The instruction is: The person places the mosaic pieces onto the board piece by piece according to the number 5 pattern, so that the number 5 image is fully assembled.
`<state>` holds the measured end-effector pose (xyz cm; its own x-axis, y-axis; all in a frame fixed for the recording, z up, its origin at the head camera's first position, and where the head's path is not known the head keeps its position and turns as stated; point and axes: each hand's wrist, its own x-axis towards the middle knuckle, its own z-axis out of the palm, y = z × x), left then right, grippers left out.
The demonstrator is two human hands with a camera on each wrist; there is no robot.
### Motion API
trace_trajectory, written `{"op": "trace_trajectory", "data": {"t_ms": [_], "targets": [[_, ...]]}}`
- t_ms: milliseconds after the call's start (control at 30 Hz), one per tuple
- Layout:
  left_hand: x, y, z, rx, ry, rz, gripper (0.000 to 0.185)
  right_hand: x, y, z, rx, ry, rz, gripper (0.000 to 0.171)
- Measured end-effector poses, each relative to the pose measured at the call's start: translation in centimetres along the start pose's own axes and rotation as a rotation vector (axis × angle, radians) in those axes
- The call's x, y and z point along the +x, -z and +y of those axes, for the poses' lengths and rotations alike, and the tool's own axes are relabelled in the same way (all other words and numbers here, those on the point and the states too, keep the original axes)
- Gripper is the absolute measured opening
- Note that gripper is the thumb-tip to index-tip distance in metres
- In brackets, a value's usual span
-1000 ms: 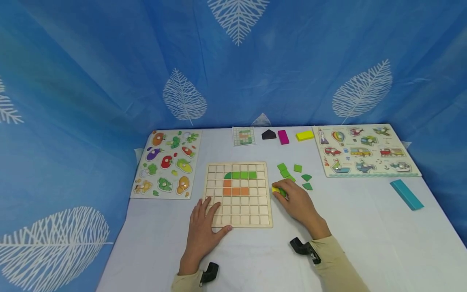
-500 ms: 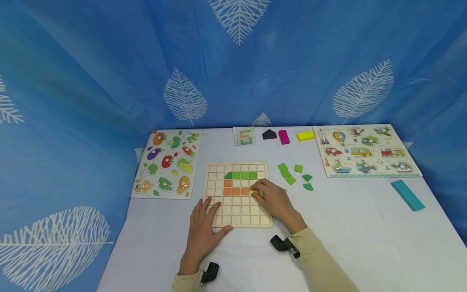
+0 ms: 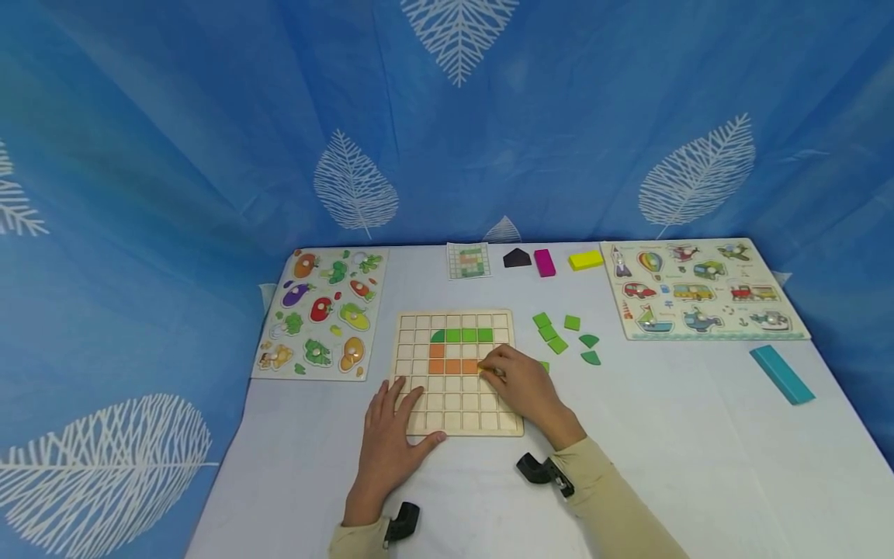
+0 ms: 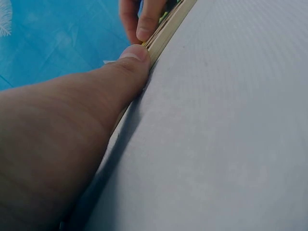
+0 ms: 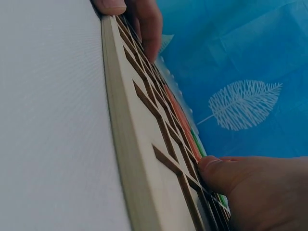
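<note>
A wooden grid board (image 3: 452, 424) lies on the white table. Spread over its lower left corner, my left hand (image 3: 388, 442) rests with straight fingers on the grid and the thumb at the front edge. My right hand (image 3: 525, 388) is over the board's right side, pinching a small yellow tile (image 3: 482, 366) at the right end of a row of orange tiles (image 3: 453, 366); the fingers hide most of it. Above that row sit several green square tiles (image 3: 469, 335) and a dark green quarter-round tile (image 3: 438, 336). In the right wrist view, my right thumb (image 5: 216, 173) is close against the grid.
Loose green squares (image 3: 556, 345) and quarter-round pieces (image 3: 590, 358) lie right of the board. A pattern card (image 3: 469, 261), black (image 3: 517, 258), magenta (image 3: 545, 263) and yellow (image 3: 585, 260) blocks stand behind. Vegetable (image 3: 335, 370) and vehicle (image 3: 705, 332) puzzles flank them; a teal block (image 3: 781, 374) lies right.
My right hand has moved left from beside the board onto it, carrying the yellow tile to the end of the orange row. My left hand has stayed in place.
</note>
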<state>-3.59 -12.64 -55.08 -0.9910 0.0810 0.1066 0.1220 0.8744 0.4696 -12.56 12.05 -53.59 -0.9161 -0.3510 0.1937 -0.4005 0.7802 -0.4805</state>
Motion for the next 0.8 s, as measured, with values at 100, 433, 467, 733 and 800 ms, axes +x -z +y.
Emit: {"op": "trace_trajectory", "data": {"t_ms": [100, 433, 467, 733, 800], "targets": [[0.0, -0.1, 0.0, 0.007, -0.004, 0.009, 0.082, -0.3, 0.2, 0.1, -0.018, 0.015, 0.002, 0.011], [0.1, -0.2, 0.1, 0.002, -0.005, 0.003, 0.083, -4.4, 2.0, 2.8, -0.004, 0.076, 0.172, 0.009], [0.1, -0.1, 0.1, -0.001, -0.001, 0.002, 0.083, -4.8, 2.2, 3.3, 0.007, 0.066, 0.187, 0.009], [0.0, -0.2, -0.2, -0.005, -0.002, 0.010, 0.083, -6.4, 3.4, 6.3, 0.059, -0.069, 0.255, 0.013], [-0.1, -0.3, -0.2, 0.001, -0.009, 0.018, 0.082, -6.5, 3.5, 6.7, 0.067, -0.082, 0.264, 0.014]]}}
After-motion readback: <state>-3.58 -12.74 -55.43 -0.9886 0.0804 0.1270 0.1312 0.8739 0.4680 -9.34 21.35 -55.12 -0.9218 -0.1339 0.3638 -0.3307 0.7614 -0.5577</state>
